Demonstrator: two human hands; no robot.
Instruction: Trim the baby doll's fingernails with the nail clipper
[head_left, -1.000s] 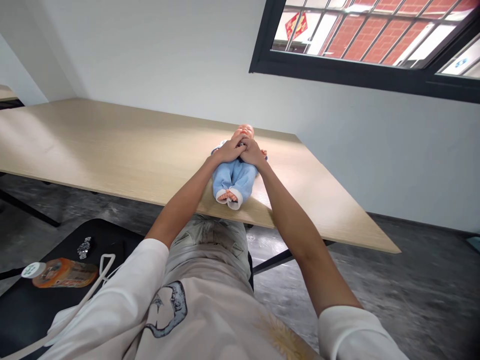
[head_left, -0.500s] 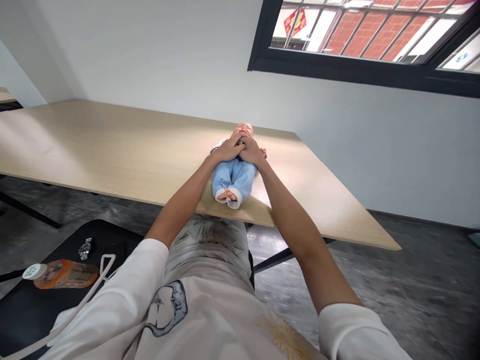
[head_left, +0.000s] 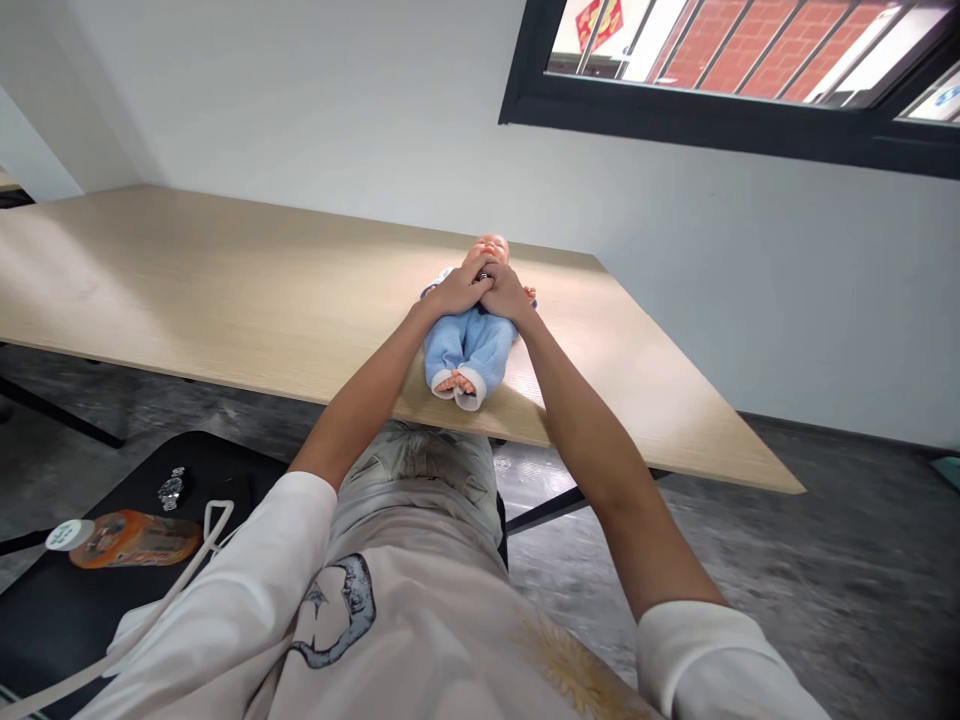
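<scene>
Head view, tipped slightly lower: still resting left hand [head_left: 463, 287] and right hand [head_left: 506, 290], clasped together, on doll [head_left: 471, 338] at twelve o'clock, keeping contact.

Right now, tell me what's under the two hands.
Under the left hand and right hand a doll lies face up on the table. Its head, blue trousers and feet show; most of its chest is covered, so details there stay hidden.
</scene>
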